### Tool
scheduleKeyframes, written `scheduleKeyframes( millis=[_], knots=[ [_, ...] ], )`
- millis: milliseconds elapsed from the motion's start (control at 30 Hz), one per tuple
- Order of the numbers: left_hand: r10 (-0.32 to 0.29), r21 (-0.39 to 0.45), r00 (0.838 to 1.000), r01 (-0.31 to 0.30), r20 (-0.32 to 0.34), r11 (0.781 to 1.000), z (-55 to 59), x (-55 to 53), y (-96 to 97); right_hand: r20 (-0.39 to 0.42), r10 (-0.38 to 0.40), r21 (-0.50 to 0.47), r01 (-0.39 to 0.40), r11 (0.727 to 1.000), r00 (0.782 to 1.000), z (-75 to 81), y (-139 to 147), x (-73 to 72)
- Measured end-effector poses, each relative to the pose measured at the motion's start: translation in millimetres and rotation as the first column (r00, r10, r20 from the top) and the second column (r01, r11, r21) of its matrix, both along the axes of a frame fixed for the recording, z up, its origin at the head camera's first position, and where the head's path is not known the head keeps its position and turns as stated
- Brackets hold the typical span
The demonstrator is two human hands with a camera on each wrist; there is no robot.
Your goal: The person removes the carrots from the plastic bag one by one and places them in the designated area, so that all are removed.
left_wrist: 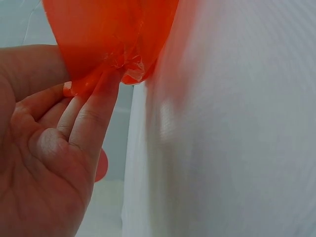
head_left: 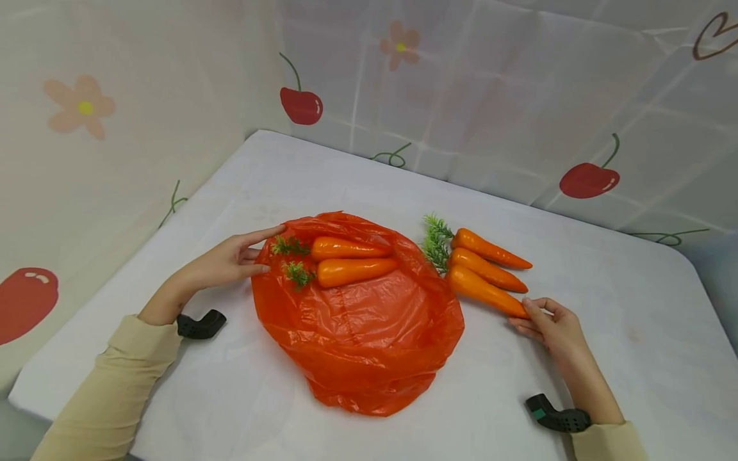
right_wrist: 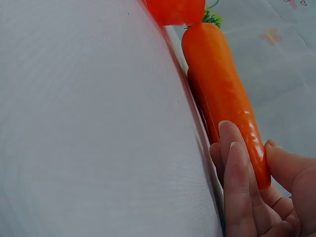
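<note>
A red plastic bag (head_left: 369, 320) lies spread with its mouth wide on the table, and two carrots (head_left: 357, 272) with green tops rest inside it. My left hand (head_left: 230, 259) is at the bag's left rim; in the left wrist view its fingers pinch the thin red plastic (left_wrist: 118, 44). To the right of the bag three more carrots lie side by side, their leafy tops (head_left: 436, 243) toward the bag. My right hand (head_left: 548, 326) holds the nearest carrot (head_left: 484, 292) by its narrow tip, between thumb and fingers, as the right wrist view confirms (right_wrist: 222, 84).
The white-covered table (head_left: 490, 397) reaches back to a curtain (head_left: 461, 96) printed with cherries and flowers. A second curtain side (head_left: 144, 96) hangs along the left edge. Black devices (head_left: 202, 324) are worn on both wrists.
</note>
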State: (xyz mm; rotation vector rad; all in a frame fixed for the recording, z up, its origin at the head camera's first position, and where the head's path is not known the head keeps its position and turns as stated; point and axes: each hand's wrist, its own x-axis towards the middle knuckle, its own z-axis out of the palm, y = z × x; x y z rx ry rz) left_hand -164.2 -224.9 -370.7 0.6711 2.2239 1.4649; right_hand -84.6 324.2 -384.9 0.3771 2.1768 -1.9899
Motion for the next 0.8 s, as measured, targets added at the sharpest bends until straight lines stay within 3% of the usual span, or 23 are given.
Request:
scheduleKeyframes(
  millis=[400, 800],
  knots=[
    [0.008, 0.004, 1.0, -0.008, -0.007, 1.0, 0.5, -1.1, -0.4, 0.009, 0.016, 0.149, -0.017, 0.989, 1.0, 1.0, -7.5, -9.1],
    [0.008, 0.004, 1.0, -0.008, 0.0, 1.0, 0.1, 0.6, 1.1, 0.014, -0.035, 0.099, 0.034, 0.995, 0.999, 2.3, -12.1, -11.6]
  ],
)
